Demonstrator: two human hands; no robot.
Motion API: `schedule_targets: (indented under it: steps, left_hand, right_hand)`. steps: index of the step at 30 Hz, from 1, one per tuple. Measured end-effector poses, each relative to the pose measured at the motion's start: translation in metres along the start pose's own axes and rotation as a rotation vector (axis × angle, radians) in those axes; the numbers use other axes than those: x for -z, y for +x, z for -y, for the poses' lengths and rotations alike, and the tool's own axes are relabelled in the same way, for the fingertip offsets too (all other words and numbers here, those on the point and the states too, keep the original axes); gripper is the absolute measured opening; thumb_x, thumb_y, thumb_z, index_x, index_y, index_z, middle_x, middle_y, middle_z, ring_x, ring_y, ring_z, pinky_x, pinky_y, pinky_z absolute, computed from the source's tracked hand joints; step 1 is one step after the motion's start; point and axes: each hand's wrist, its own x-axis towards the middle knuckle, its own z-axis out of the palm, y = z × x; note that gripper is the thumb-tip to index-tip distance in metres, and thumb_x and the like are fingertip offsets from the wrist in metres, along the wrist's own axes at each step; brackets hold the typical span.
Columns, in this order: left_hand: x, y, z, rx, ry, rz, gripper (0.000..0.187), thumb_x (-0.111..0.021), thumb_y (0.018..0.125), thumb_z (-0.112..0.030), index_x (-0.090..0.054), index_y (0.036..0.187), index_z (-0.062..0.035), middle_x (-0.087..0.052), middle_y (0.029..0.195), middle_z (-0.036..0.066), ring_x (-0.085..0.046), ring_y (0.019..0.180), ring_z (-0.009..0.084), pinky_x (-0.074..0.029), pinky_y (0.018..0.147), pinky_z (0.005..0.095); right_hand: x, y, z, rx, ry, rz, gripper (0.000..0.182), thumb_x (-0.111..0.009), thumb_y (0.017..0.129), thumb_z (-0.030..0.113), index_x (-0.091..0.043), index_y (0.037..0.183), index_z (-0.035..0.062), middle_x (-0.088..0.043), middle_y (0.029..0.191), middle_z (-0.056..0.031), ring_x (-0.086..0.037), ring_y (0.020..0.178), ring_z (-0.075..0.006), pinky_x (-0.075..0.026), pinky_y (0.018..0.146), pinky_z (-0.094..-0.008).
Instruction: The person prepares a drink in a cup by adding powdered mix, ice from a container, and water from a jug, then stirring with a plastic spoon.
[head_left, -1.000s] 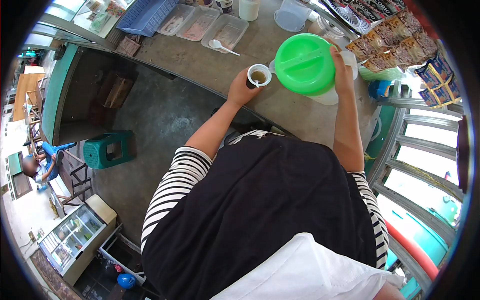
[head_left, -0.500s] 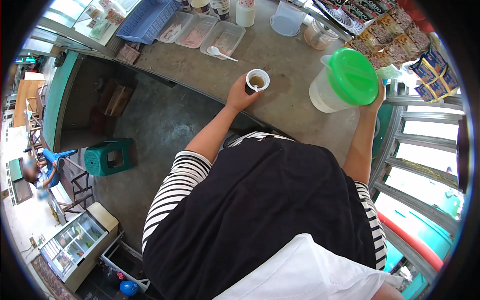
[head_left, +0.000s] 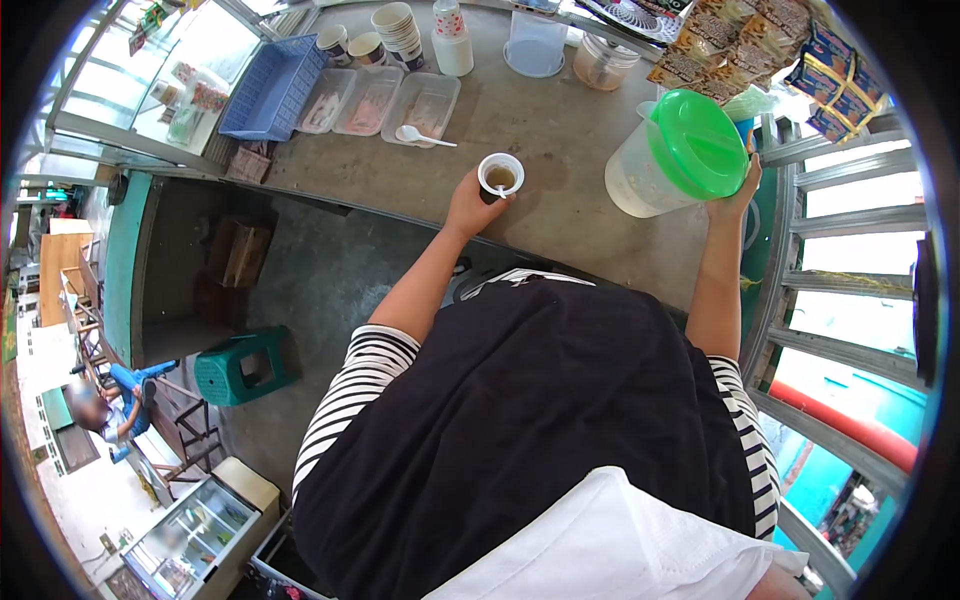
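Observation:
My left hand [head_left: 472, 207] is wrapped round a small cup [head_left: 500, 175] with a white rim, near the counter's front edge. Brown liquid and a light-coloured utensil show inside the cup. On the right, my right hand [head_left: 737, 192] grips a clear pitcher [head_left: 640, 178] at its far side; most of those fingers are behind it. A bright green lid [head_left: 700, 145] covers the pitcher, which looks tilted in this view. A white spoon [head_left: 425, 137] rests on a clear plastic tray [head_left: 440, 93] beyond the cup.
Along the counter [head_left: 560, 135] stand a blue basket [head_left: 268, 95], stacked paper cups [head_left: 397, 32], a white bottle [head_left: 453, 50] and lidded containers. Sachets [head_left: 735, 45] hang at upper right. A green stool [head_left: 240, 368] is on the floor; a person [head_left: 125, 400] sits far left.
The view has turned a little, so the counter items appear shifted left and lower. Both hands keep their hold on the cup and the pitcher.

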Motion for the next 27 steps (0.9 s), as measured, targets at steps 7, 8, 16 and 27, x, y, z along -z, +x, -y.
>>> schedule_targets:
  steps: [7, 8, 16, 27]
  left_hand:
    - [0.035, 0.025, -0.005, 0.113, -0.258, 0.303, 0.066, -0.086, 0.074, -0.018, -0.056, 0.131, -0.0035, -0.067, 0.122, 0.009, -0.064, 0.110, 0.0173, -0.050, 0.095, 0.0333]
    - [0.037, 0.030, -0.005, 0.134, -0.239, 0.295, 0.066, -0.087, 0.074, -0.017, -0.057, 0.131, -0.0032, -0.067, 0.119, 0.008, -0.065, 0.108, 0.0152, -0.051, 0.093, 0.0326]
    - [0.061, 0.050, 0.000, 0.059, -0.231, 0.332, 0.064, -0.088, 0.074, -0.020, -0.059, 0.129, -0.0041, -0.070, 0.113, 0.005, -0.066, 0.097, 0.0122, -0.053, 0.085, 0.0292]
    - [0.074, 0.062, 0.025, -0.131, 0.024, 0.564, 0.053, -0.079, 0.077, -0.019, -0.059, 0.124, -0.0034, -0.066, 0.109, 0.015, -0.064, 0.096, 0.0277, -0.052, 0.083, 0.0368]
  right_hand:
    - [0.016, -0.025, -0.042, 0.203, 0.006, -0.122, 0.051, -0.049, 0.100, 0.045, -0.057, 0.129, 0.0035, -0.065, 0.118, -0.0084, -0.062, 0.109, -0.0212, -0.046, 0.098, -0.0362]
    - [0.026, -0.034, -0.060, 0.284, -0.224, -0.186, 0.049, -0.048, 0.101, 0.044, -0.056, 0.129, 0.0043, -0.063, 0.121, -0.0083, -0.060, 0.110, -0.0201, -0.044, 0.098, -0.0322]
    - [-0.015, -0.165, -0.202, 0.143, -0.893, -0.220, 0.034, -0.065, 0.089, 0.016, -0.058, 0.121, 0.0062, -0.058, 0.112, -0.0072, -0.055, 0.102, -0.0184, -0.046, 0.090, -0.0333]
    - [-0.167, -0.150, -0.226, 0.235, -1.292, 0.527, 0.020, -0.072, 0.087, 0.022, -0.075, 0.104, 0.0112, -0.070, 0.079, -0.0047, -0.062, 0.065, -0.0164, -0.049, 0.062, -0.0315]
